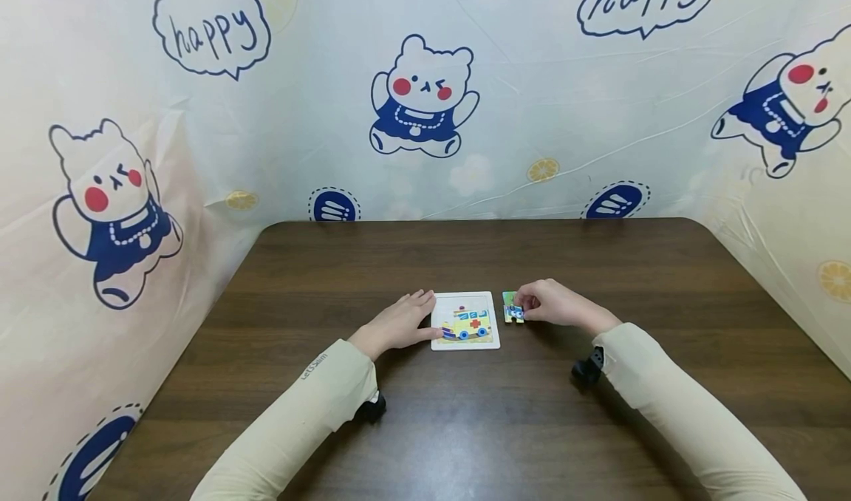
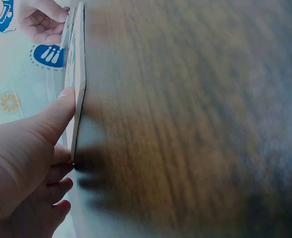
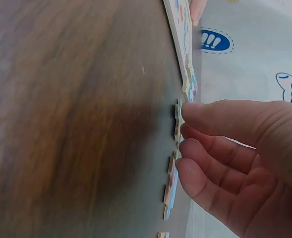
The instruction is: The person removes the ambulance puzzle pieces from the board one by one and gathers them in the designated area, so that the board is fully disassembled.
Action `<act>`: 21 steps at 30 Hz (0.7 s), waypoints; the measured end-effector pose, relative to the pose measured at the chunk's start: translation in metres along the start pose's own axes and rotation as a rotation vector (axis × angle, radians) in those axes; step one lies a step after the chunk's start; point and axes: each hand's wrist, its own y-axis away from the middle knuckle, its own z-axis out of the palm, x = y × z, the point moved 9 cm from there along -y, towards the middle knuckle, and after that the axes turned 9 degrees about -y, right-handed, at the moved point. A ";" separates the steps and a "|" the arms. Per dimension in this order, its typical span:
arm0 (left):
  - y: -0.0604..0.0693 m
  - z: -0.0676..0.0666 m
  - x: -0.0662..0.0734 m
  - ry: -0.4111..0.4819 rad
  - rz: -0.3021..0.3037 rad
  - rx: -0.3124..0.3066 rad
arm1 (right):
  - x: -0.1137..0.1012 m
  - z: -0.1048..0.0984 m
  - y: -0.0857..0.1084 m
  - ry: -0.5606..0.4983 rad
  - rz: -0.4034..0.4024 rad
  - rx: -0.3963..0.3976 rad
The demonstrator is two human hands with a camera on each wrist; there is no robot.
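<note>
A white square puzzle board [image 1: 465,295] with a picture of a yellow ambulance lies on the table. My left hand [image 1: 401,322] rests at its left side, thumb over the edge and fingers stretched along the border. The left wrist view shows that thumb [image 2: 66,106] touching the board's rim. Just right of the board lies a small colourful puzzle piece [image 1: 510,301] with a notched lower edge. My right hand [image 1: 548,303] pinches at it with bent fingers and thumb, hiding its right part. In the right wrist view, thin puzzle pieces [image 3: 170,181] lie below the fingertips.
The brown wooden table [image 1: 459,420] has rounded far corners. Behind it hangs a pale cloth [image 1: 518,102] printed with cartoon bears and lettering. Both sleeves are beige, with a black wrist camera [image 1: 588,370] strapped at the right cuff and another [image 1: 372,409] at the left.
</note>
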 end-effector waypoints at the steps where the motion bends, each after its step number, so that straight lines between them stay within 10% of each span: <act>1: 0.000 0.000 0.000 0.003 0.000 0.000 | 0.001 0.000 0.001 -0.001 0.004 -0.004; 21: 0.000 0.000 -0.001 -0.002 -0.001 -0.004 | 0.004 0.008 0.007 0.014 -0.003 -0.046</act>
